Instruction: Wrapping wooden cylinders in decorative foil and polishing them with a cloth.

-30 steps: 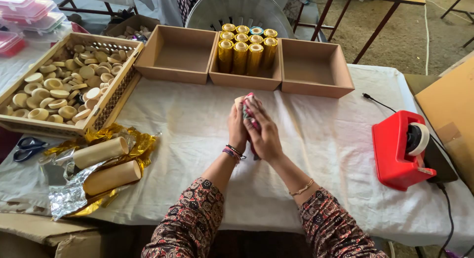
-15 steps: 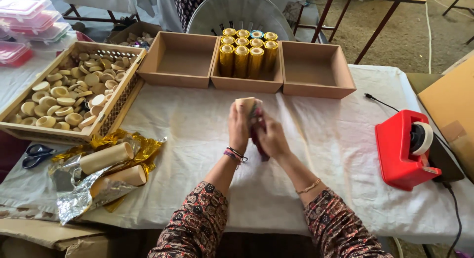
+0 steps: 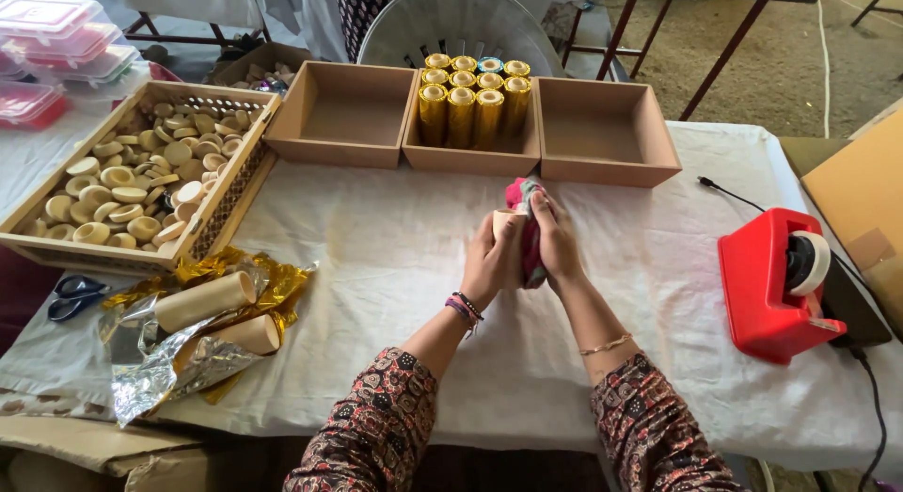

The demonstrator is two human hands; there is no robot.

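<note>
The white cloth-covered table (image 3: 395, 266) fills the view, and against it the change of the last second is small: the two hands, pressed together upright over the cloth a moment ago, have shifted a little up and to the right, and a crumpled pink-red rag (image 3: 529, 230) now shows plainly between them, so the rubbing of the piece in hand looks to be under way. Behind them sit three open brown cardboard boxes, the middle one (image 3: 470, 153) packed with upright gold foil-wrapped tubes (image 3: 461, 106). To the left is a wooden slatted tray (image 3: 230, 186) of pale round wooden caps, and to the right a red tape dispenser (image 3: 767, 290). The left hand (image 3: 491, 261) stands with its palm turned inward, fingers curled round a plain tan cardboard tube (image 3: 508, 230) held just above the cloth. The right hand (image 3: 557, 243) closes over the rag, pressing it to the tube's side
</note>
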